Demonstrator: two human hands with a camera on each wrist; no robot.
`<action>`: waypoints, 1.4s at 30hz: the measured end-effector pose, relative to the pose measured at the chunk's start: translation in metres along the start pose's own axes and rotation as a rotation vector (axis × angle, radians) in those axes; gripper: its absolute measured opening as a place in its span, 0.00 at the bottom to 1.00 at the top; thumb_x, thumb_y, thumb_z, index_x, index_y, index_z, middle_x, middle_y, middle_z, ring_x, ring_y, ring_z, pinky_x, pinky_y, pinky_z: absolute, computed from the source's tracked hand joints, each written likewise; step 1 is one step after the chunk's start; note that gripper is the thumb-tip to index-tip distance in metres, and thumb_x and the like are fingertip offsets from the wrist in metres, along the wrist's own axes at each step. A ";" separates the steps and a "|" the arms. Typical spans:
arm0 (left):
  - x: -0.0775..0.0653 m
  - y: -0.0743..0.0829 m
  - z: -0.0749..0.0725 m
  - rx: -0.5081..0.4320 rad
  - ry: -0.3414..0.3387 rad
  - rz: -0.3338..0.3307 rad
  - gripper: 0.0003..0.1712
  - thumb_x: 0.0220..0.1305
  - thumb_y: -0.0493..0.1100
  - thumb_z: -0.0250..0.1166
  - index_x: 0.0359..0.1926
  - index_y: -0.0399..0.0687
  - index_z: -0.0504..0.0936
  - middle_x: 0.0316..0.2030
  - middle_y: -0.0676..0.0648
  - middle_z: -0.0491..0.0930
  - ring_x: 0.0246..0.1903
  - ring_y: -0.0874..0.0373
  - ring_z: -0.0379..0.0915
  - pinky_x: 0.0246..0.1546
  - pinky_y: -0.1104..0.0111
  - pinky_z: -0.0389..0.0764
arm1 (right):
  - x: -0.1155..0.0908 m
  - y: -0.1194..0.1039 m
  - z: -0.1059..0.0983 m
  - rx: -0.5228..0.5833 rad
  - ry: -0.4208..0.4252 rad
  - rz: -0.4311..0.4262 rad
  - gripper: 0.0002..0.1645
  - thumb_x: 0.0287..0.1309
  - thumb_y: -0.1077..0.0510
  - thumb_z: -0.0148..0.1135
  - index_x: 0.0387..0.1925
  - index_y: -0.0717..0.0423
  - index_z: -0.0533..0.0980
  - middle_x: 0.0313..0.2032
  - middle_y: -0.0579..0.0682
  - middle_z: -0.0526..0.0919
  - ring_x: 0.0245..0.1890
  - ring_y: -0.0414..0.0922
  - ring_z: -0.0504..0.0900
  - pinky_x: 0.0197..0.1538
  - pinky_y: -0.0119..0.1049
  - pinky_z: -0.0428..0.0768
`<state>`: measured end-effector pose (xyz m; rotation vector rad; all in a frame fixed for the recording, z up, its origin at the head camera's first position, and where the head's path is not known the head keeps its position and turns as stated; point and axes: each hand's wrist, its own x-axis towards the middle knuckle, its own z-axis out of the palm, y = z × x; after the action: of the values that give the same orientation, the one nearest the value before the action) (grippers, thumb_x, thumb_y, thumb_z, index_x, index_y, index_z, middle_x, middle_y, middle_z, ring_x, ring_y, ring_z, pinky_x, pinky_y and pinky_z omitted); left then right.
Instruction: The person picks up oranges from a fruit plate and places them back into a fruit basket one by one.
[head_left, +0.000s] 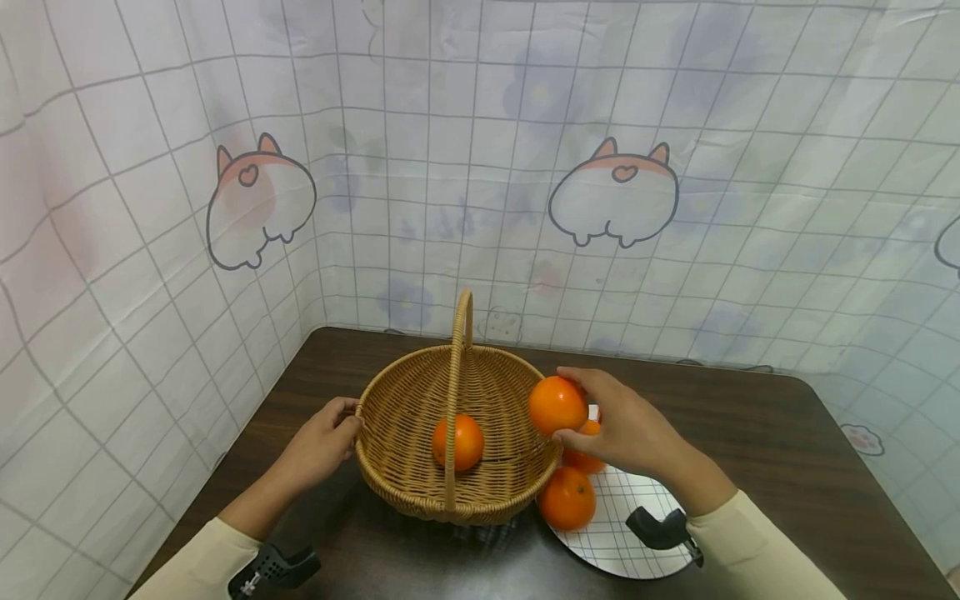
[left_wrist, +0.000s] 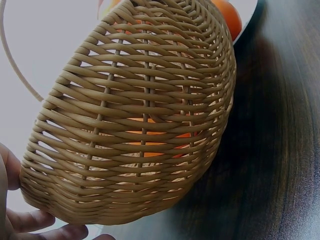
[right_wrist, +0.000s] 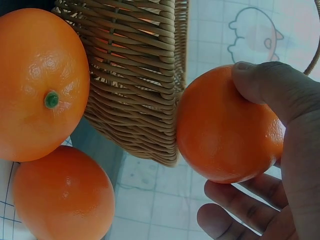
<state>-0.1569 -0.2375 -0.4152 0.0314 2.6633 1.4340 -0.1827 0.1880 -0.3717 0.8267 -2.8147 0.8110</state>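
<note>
A wicker basket (head_left: 405, 492) with a tall arched handle stands on the dark table, and one orange (head_left: 468, 443) lies inside it. At the basket's left rim, my left hand (head_left: 321, 442) grips the edge, thumb on one side and fingers on the other. My right hand (head_left: 626, 421) holds another orange (head_left: 557, 406) between thumb and fingers, right at the basket's right rim. The right wrist view shows this held orange (right_wrist: 227, 127) overlapping the rim. Below the right hand, two more oranges, one near the front (head_left: 567, 498) and one partly hidden (head_left: 587, 450), sit on a plate.
The white plate (head_left: 637, 550) with a grid pattern lies right of the basket, partly under the right forearm. A patterned cloth (head_left: 480, 167) hangs behind the table and along its left side. Dark wood tabletop (head_left: 750, 450) extends to the right.
</note>
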 end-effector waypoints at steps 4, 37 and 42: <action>0.000 0.000 0.000 -0.005 -0.001 -0.002 0.27 0.81 0.48 0.47 0.71 0.37 0.64 0.52 0.38 0.76 0.40 0.46 0.74 0.36 0.60 0.76 | 0.000 0.000 0.000 0.003 -0.002 -0.012 0.51 0.54 0.42 0.78 0.74 0.51 0.65 0.62 0.50 0.76 0.54 0.47 0.80 0.52 0.49 0.81; 0.000 0.002 0.000 0.014 0.003 0.006 0.26 0.80 0.48 0.48 0.70 0.36 0.66 0.46 0.40 0.76 0.36 0.45 0.74 0.33 0.60 0.74 | -0.020 0.022 0.000 -0.022 -0.046 0.094 0.47 0.56 0.42 0.76 0.73 0.50 0.68 0.64 0.52 0.76 0.57 0.54 0.80 0.53 0.57 0.80; -0.001 0.002 0.000 0.018 0.004 0.008 0.26 0.80 0.48 0.48 0.69 0.36 0.66 0.45 0.40 0.76 0.34 0.49 0.73 0.32 0.60 0.74 | -0.025 0.024 0.001 -0.021 -0.049 0.108 0.47 0.55 0.42 0.77 0.72 0.49 0.68 0.57 0.54 0.80 0.51 0.54 0.82 0.48 0.54 0.82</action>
<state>-0.1564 -0.2364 -0.4130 0.0402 2.6828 1.4134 -0.1740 0.2167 -0.3899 0.7066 -2.9272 0.7842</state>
